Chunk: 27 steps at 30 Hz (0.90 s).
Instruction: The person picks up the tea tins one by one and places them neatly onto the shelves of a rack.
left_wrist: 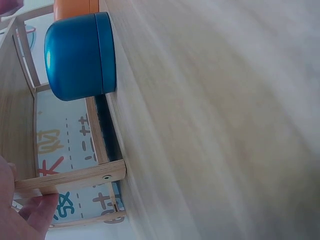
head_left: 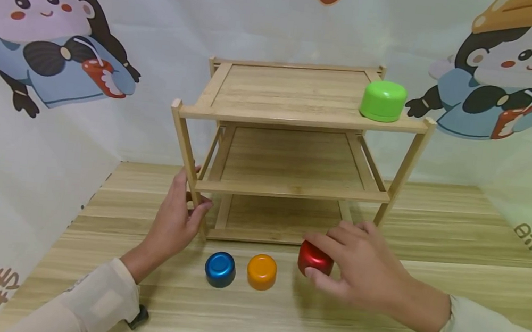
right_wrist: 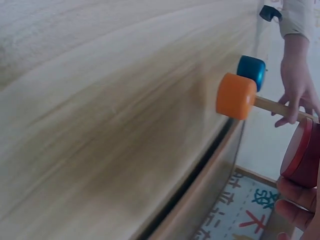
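Your right hand (head_left: 364,266) grips the red canister (head_left: 313,259) just above the wooden tabletop (head_left: 255,325), before the three-tier wooden rack (head_left: 292,191); your left hand (head_left: 175,219) grasps the rack's front left post (head_left: 184,139). The orange canister (head_left: 261,272) and blue canister (head_left: 220,269) stand between your hands; the green canister (head_left: 382,102) sits atop the rack.

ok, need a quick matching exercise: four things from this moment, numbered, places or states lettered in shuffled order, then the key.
1. Green container
2. Red container
3. Blue container
4. Left hand

A. On the tabletop, beside the orange container
B. Gripping a rack post
C. On the top shelf
D. Held by the right hand

Pairs: 1-C, 2-D, 3-A, 4-B
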Motion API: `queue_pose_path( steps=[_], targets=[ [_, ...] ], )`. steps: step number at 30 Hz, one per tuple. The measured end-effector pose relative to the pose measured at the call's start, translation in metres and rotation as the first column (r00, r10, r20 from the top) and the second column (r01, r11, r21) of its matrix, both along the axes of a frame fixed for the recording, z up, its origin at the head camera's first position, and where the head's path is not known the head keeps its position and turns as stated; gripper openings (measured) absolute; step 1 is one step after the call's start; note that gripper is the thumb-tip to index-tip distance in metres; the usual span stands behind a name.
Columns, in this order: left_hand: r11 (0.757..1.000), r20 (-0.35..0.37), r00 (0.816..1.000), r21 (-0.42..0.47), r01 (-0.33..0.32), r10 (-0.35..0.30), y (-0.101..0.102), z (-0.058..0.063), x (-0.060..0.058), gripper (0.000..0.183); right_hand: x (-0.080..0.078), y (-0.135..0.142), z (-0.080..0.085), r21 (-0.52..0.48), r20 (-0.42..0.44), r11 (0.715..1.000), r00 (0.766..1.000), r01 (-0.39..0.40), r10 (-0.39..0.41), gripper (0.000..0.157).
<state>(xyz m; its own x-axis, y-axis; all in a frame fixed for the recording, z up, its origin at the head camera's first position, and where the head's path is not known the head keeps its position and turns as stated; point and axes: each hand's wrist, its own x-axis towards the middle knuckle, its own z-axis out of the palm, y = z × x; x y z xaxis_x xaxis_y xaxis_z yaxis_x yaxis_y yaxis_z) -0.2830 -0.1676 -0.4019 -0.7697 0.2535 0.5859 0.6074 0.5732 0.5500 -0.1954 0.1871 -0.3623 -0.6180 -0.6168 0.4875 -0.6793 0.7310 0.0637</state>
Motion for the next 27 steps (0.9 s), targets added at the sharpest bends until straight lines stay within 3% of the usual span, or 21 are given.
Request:
queue_pose_path(
  steps=[27],
  targets=[
    [1.0,0.003,1.0,-0.002,-0.01,0.01,0.0,0.001,0.001,0.076,0.004,0.002,0.066,-0.11,-0.118,0.992,0.992,-0.054,0.041,0.042]
  ],
)
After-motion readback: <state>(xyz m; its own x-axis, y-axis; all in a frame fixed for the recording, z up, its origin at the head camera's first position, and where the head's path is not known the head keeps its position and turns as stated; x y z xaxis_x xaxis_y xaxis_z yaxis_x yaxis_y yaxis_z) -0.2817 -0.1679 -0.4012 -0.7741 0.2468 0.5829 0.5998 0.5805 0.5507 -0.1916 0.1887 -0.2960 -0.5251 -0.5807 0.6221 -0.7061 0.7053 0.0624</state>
